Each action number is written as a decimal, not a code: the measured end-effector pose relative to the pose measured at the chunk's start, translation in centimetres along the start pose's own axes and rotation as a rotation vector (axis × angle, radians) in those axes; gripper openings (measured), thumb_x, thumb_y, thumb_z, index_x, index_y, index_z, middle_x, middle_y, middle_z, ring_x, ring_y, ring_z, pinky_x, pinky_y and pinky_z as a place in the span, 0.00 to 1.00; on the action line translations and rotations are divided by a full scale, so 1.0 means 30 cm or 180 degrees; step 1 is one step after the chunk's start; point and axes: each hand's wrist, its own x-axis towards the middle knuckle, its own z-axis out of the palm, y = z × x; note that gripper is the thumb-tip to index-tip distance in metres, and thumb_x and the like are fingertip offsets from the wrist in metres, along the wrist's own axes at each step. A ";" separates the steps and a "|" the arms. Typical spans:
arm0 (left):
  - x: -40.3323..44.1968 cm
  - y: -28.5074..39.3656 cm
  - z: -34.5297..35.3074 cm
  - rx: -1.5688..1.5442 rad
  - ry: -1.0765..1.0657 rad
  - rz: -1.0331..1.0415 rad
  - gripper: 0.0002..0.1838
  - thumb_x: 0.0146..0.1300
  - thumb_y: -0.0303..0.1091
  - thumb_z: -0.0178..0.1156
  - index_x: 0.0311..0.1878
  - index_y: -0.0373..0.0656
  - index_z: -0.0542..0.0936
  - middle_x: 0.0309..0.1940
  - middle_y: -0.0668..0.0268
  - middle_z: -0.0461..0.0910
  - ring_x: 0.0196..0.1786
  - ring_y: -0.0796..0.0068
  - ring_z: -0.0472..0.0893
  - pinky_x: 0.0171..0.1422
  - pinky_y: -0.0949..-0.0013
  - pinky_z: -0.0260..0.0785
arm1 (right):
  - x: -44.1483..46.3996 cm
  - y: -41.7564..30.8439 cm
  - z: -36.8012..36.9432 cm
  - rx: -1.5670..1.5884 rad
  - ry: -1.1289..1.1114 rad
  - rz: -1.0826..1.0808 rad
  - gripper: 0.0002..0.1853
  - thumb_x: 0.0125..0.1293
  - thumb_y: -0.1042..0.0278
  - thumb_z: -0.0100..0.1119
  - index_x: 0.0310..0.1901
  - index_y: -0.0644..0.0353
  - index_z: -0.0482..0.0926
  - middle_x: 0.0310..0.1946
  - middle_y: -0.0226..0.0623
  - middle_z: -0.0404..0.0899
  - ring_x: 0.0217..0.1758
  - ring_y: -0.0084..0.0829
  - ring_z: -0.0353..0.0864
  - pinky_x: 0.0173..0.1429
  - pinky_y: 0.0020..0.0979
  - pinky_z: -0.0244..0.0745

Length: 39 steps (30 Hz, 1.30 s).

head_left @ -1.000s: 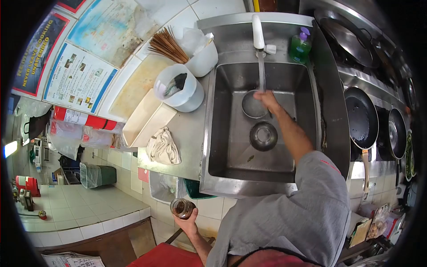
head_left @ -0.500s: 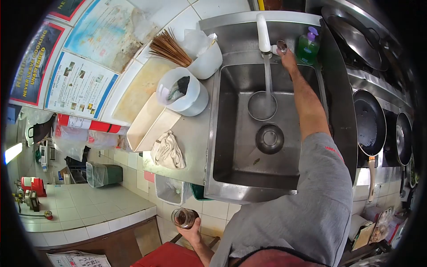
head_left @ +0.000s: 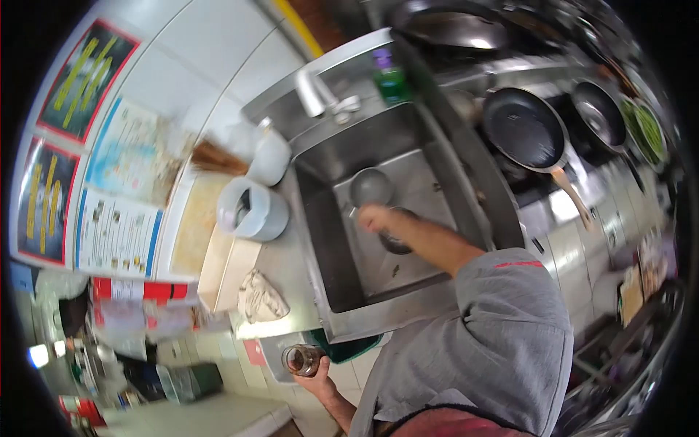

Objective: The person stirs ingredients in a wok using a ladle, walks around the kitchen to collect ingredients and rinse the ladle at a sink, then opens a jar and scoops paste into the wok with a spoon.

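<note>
My left hand [head_left: 318, 380] is closed round a glass jar [head_left: 303, 360] with dark brown stuff inside, held tilted below the front edge of the sink [head_left: 348, 325]. Over the basin, my right hand [head_left: 376, 218] is blurred, its fingers curled. Whether a small thing is in them cannot be made out. Just beyond those fingers a round, thin-rimmed bowl-like vessel [head_left: 370, 186] lies on the sink floor. My right forearm partly hides a dark round metal piece, perhaps the drain. No stream shows under the white tap [head_left: 311, 93].
A green soap bottle [head_left: 391, 81] stands behind the basin. Left of the sink are a white tub [head_left: 266, 218], a cream tray [head_left: 218, 280] and a crumpled cloth [head_left: 261, 297]. Pans, including a black frying pan [head_left: 524, 127], sit on the stove at right.
My right hand has come from the tap, where a small metal spoon-like thing showed in it, down into the basin. The running water has stopped. The view has turned; the jar stays in my left hand.
</note>
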 end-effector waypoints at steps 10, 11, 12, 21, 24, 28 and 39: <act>-0.124 -0.054 0.042 -0.0704 -0.1557 -0.0032 0.36 0.36 0.19 0.69 0.54 0.35 0.67 0.43 0.63 0.72 0.43 0.72 0.75 0.52 0.69 0.70 | 0.676 -1.354 0.132 0.0348 0.1741 0.3070 0.12 0.62 0.66 0.56 0.42 0.66 0.76 0.21 0.32 0.73 0.25 0.21 0.71 0.30 0.27 0.68; -0.154 -0.060 0.056 -0.0650 -0.1773 -0.0092 0.36 0.36 0.20 0.70 0.54 0.35 0.67 0.43 0.63 0.73 0.43 0.72 0.75 0.52 0.69 0.70 | 0.609 -1.418 0.174 -0.0502 0.1652 0.3266 0.14 0.64 0.63 0.54 0.43 0.65 0.76 0.23 0.35 0.74 0.27 0.22 0.72 0.33 0.29 0.69; -0.186 -0.058 0.078 -0.0657 -0.1905 -0.0023 0.37 0.35 0.22 0.71 0.54 0.35 0.67 0.43 0.63 0.73 0.43 0.72 0.75 0.52 0.68 0.70 | 0.554 -1.487 0.211 -0.1341 0.1525 0.3417 0.15 0.66 0.60 0.51 0.44 0.63 0.76 0.24 0.38 0.76 0.30 0.24 0.74 0.35 0.30 0.69; -0.537 -0.022 0.327 -0.0359 -0.3277 -0.0150 0.37 0.34 0.24 0.73 0.52 0.35 0.67 0.45 0.62 0.71 0.45 0.72 0.74 0.52 0.69 0.68 | 0.239 -2.213 0.211 0.0062 0.3712 0.3725 0.19 0.64 0.70 0.52 0.57 0.64 0.69 0.26 0.29 0.73 0.26 0.18 0.70 0.33 0.25 0.70; -0.689 0.006 0.479 -0.0302 -0.3655 -0.0170 0.36 0.34 0.24 0.73 0.50 0.36 0.67 0.44 0.63 0.71 0.45 0.72 0.74 0.51 0.70 0.68 | -0.050 -2.312 0.280 -0.1303 0.3458 0.4217 0.15 0.65 0.68 0.52 0.52 0.61 0.73 0.23 0.30 0.73 0.25 0.19 0.70 0.32 0.27 0.69; -0.908 -0.025 0.732 -0.0186 -0.4074 0.0049 0.35 0.34 0.25 0.74 0.49 0.37 0.68 0.43 0.64 0.71 0.44 0.74 0.73 0.50 0.70 0.68 | -0.365 -2.534 0.398 -0.1642 0.4006 0.5167 0.13 0.64 0.68 0.52 0.49 0.60 0.75 0.23 0.34 0.76 0.26 0.22 0.72 0.32 0.30 0.70; -1.757 0.148 1.486 -0.0704 -0.5303 0.0643 0.44 0.36 0.26 0.75 0.59 0.34 0.62 0.48 0.61 0.71 0.50 0.72 0.73 0.53 0.68 0.68 | -0.756 -3.335 0.257 -0.1699 0.5182 0.4842 0.21 0.66 0.72 0.49 0.61 0.61 0.67 0.30 0.31 0.78 0.28 0.19 0.74 0.35 0.23 0.72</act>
